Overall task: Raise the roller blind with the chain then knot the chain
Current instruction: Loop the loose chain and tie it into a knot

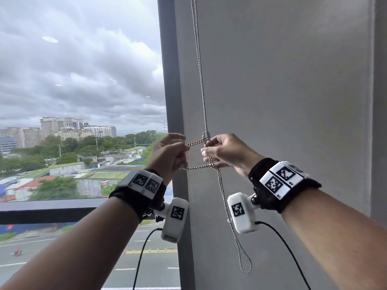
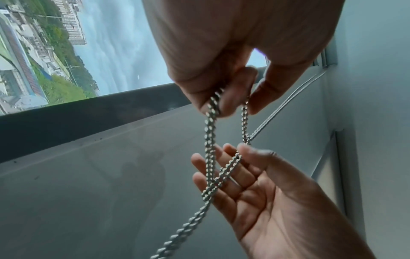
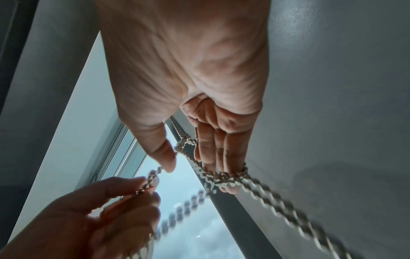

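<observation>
Forearms: both reach up from the bottom edge of the head view, each with a black wrist band [image 1: 280, 183] carrying printed markers and a white camera block.
Left hand [image 1: 167, 155]: fingers curled, pinching two horizontal runs of the chain just left of the window frame [image 1: 171, 101].
Right hand [image 1: 225, 153]: thumb and fingers close on the chain just below the knot [image 1: 205, 136]; in the left wrist view its palm lies fairly flat with strands crossing the fingers [image 2: 224, 177].
Chain [image 1: 200, 80]: metal bead chain, hanging doubled down the grey wall [image 1: 293, 91] beside the frame, its free loop dangling low near the wall's left edge.
Blind: not seen over the glass in these views, so raising looks done.
Knot: formed but loose; judged mid-tightening.
Handling: light, fully limp, no stiffness to hold a shape; the smooth beads will likely slide through skin and through the knot.
Where to hold: close to the knot on both sides, pinching between beads, pulling steadily and not jerking against the mechanism above.
</observation>
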Available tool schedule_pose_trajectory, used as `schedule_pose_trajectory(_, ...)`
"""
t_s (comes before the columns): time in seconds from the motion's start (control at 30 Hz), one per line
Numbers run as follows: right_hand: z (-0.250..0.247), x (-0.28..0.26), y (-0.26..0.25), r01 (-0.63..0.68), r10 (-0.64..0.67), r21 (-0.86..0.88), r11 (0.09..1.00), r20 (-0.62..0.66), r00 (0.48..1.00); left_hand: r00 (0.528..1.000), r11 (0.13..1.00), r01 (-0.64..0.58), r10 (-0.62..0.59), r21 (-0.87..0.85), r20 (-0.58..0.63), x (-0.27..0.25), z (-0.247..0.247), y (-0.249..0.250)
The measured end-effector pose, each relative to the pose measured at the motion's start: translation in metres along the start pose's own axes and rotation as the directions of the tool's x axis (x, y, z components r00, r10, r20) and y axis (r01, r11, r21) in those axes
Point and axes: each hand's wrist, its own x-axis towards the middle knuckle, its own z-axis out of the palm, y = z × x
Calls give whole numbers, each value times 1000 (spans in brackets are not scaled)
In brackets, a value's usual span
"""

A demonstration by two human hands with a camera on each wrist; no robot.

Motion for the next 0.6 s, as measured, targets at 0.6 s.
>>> schedule_pose_trajectory(0.6, -1, 3, 11, 44, -51, -49, 998, -169, 984, 961, 808, 150, -255, 569, 109, -24, -35, -104)
